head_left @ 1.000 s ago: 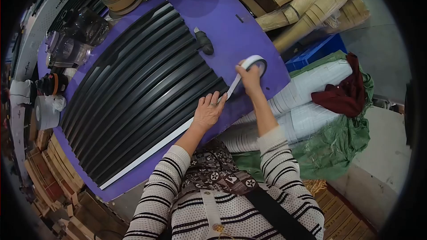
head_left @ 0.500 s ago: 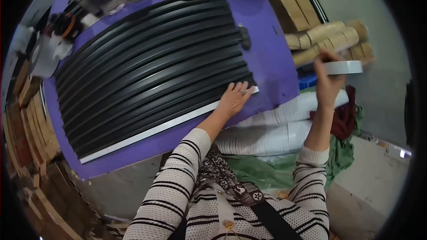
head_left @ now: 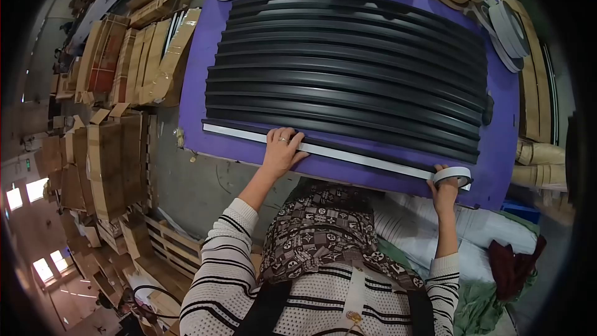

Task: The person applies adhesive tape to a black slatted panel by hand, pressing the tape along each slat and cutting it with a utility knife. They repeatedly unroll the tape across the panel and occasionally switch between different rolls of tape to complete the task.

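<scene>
Two hands span the white tape strip along the nearest black strip. Left hand lies flat and open, pinning it; right hand has its grip closed around the tape roll, keeping the run taut.

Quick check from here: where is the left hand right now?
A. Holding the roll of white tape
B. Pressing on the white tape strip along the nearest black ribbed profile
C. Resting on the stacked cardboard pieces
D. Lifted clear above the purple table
B: the left hand lies flat on the white tape strip at the near edge of the black ribbed profiles, while the right hand holds the roll of white tape.
</scene>
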The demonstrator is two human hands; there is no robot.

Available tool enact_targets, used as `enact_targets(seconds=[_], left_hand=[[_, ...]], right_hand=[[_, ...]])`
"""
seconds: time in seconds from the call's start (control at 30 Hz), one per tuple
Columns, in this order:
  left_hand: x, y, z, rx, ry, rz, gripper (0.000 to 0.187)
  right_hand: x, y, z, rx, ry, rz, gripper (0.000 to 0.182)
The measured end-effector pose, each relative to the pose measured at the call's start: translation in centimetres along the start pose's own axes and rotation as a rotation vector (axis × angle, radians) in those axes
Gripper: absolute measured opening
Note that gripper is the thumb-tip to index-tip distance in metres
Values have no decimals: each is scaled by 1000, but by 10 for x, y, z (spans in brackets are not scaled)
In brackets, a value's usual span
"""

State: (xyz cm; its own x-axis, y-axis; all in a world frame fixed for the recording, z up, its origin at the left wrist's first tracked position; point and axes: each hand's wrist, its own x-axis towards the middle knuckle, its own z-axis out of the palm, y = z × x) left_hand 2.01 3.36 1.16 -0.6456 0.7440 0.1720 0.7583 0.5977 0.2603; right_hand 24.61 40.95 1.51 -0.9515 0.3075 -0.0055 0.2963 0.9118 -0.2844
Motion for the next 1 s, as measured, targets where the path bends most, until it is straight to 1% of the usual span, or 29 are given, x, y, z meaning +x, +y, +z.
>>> enact_targets(seconds=[0.07,0.13,0.17,0.23,0.27,0.33,0.37,0.4,0.47,0.5,0.57,0.6,0.63,0.7,0.73,0.8,0.83,0.9,0.93,0.97,1.0], left_hand=[[-4,3,1,-14,10,-1,49],[-9,3,1,20,-42,4,50],[-12,2,2,5,-33,18,50],[-17,-2,5,-35,-105,56,51],[-19,-4,5,-34,-182,40,53],[-13,7,-9,-13,-89,76,56],[-7,20,-18,-45,-54,62,56],[-1,34,-19,-74,-61,91,56],[11,68,-16,-716,49,-139,54],[14,83,-17,-965,-10,-257,46],[20,101,-17,-1627,-55,-536,39],[22,101,-20,-1614,-69,-528,33],[20,98,-20,-1596,-65,-540,33],[16,91,-17,-1548,-64,-651,31],[15,85,-17,-1540,-60,-663,31],[14,77,-14,-1810,-53,-1024,26],[10,72,-15,-1811,-54,-1031,26],[1,61,-17,-2102,-194,-793,22],[-1,57,-17,-2101,-185,-799,22],[-3,49,-20,-1961,-157,-818,19],[-6,36,-26,-1808,-120,-839,16]], right_hand=[[-5,-1,-1,-50,12,-7,47],[-1,-3,-4,-76,-54,5,46],[0,-2,-5,-102,-119,42,44],[5,-8,-15,-141,-218,61,43],[7,-16,-19,-139,-236,73,46],[12,-49,-27,286,112,26,50],[20,-83,-36,806,175,180,52],[28,-123,-42,1332,250,330,55],[45,-176,-30,1842,347,256,62],[52,-196,-23,1877,358,240,64],[60,-226,-12,1960,347,230,68],[61,-233,-9,1980,337,229,68],[62,-239,-6,1976,336,228,68],[63,-245,-2,1984,322,227,69],[63,-246,-1,2036,327,243,68],[63,-249,-1,2082,332,266,67],[63,-251,1,2081,328,273,67],[64,-255,5,2069,309,263,67],[64,-254,5,2049,315,256,67],[65,-252,4,2038,311,239,67],[65,-242,2,2085,359,122,65]])
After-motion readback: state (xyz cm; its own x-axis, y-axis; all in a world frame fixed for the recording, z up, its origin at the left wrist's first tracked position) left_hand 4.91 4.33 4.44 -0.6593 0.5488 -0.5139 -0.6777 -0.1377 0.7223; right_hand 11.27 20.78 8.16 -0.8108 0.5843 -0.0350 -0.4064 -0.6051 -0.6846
